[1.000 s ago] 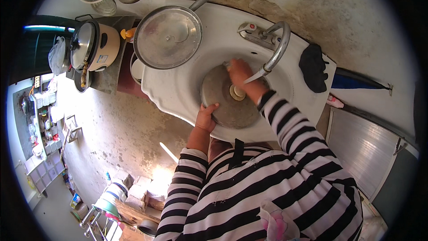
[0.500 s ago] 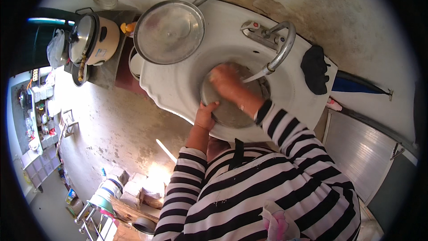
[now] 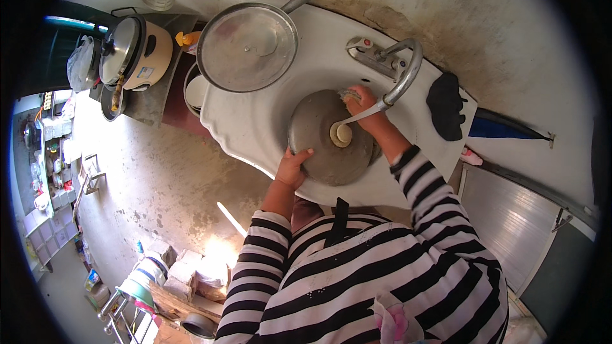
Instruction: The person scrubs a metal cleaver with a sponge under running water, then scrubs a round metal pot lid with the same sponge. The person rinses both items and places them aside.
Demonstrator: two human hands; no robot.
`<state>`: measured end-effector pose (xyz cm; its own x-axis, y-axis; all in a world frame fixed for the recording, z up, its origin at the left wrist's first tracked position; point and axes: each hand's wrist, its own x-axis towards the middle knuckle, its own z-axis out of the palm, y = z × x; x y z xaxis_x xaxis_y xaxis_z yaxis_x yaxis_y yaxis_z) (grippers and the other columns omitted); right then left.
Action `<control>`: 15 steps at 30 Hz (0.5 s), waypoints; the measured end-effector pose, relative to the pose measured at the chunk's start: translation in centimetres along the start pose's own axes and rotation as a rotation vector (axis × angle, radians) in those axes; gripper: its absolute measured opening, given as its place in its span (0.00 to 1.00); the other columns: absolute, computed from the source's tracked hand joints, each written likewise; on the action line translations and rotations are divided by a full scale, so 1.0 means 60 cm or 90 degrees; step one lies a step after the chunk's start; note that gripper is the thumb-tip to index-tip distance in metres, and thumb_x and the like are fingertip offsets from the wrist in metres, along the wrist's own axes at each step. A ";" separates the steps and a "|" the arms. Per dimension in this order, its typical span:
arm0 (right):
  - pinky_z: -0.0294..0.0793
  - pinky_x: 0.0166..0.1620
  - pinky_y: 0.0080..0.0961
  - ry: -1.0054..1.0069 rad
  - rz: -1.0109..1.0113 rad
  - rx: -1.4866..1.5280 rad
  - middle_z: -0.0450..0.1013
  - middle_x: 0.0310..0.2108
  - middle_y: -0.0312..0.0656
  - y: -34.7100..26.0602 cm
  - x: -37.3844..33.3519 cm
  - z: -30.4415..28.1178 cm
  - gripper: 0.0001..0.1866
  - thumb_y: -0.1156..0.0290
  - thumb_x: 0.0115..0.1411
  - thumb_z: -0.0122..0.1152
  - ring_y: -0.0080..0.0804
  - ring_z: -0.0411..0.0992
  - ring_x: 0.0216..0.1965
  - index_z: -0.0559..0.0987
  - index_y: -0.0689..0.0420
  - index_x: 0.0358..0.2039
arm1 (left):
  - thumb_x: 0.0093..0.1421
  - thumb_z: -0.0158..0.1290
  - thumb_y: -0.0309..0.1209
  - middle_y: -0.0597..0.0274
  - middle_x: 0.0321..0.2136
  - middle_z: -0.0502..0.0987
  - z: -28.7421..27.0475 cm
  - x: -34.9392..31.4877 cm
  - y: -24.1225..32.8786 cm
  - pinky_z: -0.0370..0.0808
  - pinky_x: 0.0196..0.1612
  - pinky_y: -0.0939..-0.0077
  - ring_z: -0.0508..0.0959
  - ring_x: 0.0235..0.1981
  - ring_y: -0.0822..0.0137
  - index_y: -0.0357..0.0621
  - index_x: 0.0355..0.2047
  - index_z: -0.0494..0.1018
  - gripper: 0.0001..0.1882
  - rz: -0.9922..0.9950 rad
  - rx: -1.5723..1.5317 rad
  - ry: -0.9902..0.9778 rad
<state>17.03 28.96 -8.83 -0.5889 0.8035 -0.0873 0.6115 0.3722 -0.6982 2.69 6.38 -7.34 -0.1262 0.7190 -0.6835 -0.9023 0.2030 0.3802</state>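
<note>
While water [image 3: 360, 115] runs onto it, the round grey lid [image 3: 315, 156] sits in the white sink [image 3: 411, 137], btwn both hands. Left grip [image 3: 292, 169] pinches its near-left rim, thumb on top, fingers hidden underneath. Right grip [image 3: 365, 102] is closed on a greyish wad [image 3: 349, 94] at the lid's far rim; can't tell exactly how the fingers wrap it. Lid looks like thin metal: stiff, prob. light to mod. weight, not fragile, but wet, so likely slippery. Best hold: rim, approx. where the left grip is, or the pale knob [image 3: 343, 134], just nearside of the right grip, tho that's under the stream & maybe slick. Surface: smooth, glossy ceramic, curving down round the lid. Tap [image 3: 408, 81] arches just beyond & right of the right grip; black cloth [image 3: 446, 105] lies further right. Beyond-left of the left grip, a wide metal pan [image 3: 239, 67] rests on the sink ledge; further left, a rice cooker [image 3: 156, 48] on a grey worktop [image 3: 150, 106]. Room: stained wall [image 3: 459, 16] beyond both grips, patchy floor [image 3: 169, 175] left of the left grip, bright light there.
</note>
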 end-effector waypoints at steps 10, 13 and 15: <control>0.72 0.41 0.46 -0.079 -0.110 -0.242 0.74 0.34 0.56 -0.088 0.126 -0.133 0.25 0.74 0.55 0.56 0.56 0.73 0.40 0.71 0.55 0.56 | 0.57 0.55 0.23 0.54 0.53 0.72 -0.012 0.007 0.002 0.70 0.59 0.54 0.71 0.55 0.53 0.44 0.60 0.60 0.30 0.006 -0.008 0.003; 0.73 0.45 0.43 -0.042 -0.126 -0.201 0.74 0.37 0.55 -0.067 0.084 -0.130 0.23 0.73 0.56 0.56 0.54 0.73 0.43 0.72 0.56 0.54 | 0.56 0.55 0.22 0.55 0.52 0.72 -0.006 0.005 0.014 0.70 0.58 0.56 0.72 0.54 0.54 0.44 0.59 0.62 0.30 -0.026 -0.071 0.002; 0.72 0.49 0.41 0.008 -0.150 -0.106 0.74 0.41 0.55 -0.079 0.038 -0.118 0.23 0.72 0.56 0.57 0.53 0.72 0.46 0.72 0.56 0.54 | 0.54 0.54 0.21 0.55 0.51 0.73 0.002 0.000 0.018 0.70 0.58 0.58 0.73 0.53 0.55 0.43 0.58 0.63 0.30 -0.016 -0.042 0.027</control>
<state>16.53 32.32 -0.66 -0.7195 0.6907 0.0728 0.5372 0.6199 -0.5720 1.74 6.68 -6.86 -0.1191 0.6852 -0.7185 -0.9305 0.1755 0.3216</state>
